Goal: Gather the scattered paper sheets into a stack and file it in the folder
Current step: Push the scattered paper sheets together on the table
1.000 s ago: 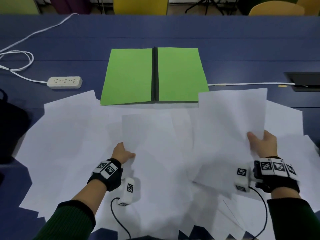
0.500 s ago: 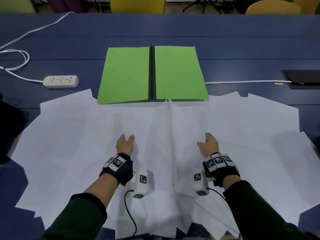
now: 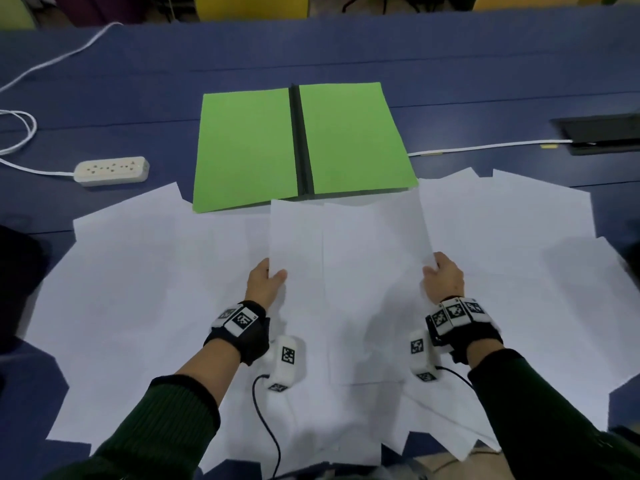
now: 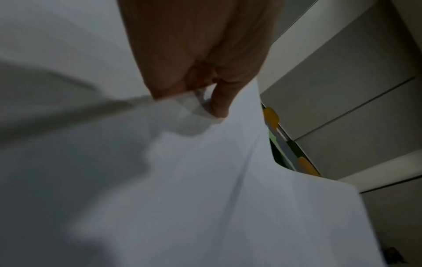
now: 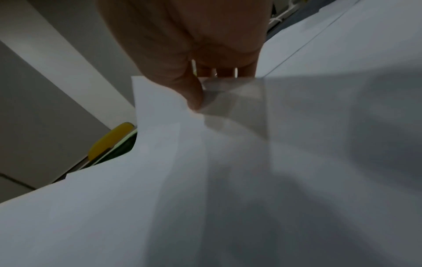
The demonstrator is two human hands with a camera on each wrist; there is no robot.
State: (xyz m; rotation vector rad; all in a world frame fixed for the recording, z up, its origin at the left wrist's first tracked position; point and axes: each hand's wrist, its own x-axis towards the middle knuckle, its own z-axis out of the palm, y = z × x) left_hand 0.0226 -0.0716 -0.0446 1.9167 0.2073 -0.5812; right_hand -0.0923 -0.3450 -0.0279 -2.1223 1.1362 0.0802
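Several white paper sheets (image 3: pixel 145 292) lie fanned across the near half of the blue table. In the middle, a small pile of sheets (image 3: pixel 346 258) is held from both sides. My left hand (image 3: pixel 265 282) pinches its left edge, thumb on top; the left wrist view shows the thumb (image 4: pixel 219 101) pressing paper against the fingers beneath. My right hand (image 3: pixel 441 277) pinches the right edge, thumb (image 5: pixel 194 94) on top and fingers under the sheets. A green folder (image 3: pixel 249 150) lies open and flat just beyond the pile, with a black spine down its centre.
A white power strip (image 3: pixel 112 170) with its cord lies at the left. A white cable (image 3: pixel 485 148) runs right to a black floor box (image 3: pixel 602 131) in the table. A dark object (image 3: pixel 17 268) sits at the left edge. Chairs stand beyond the far edge.
A second ago my right hand held a lifted sheet at the right. It carried it to the centre, and both hands have spread apart and gripped the central pile's side edges.
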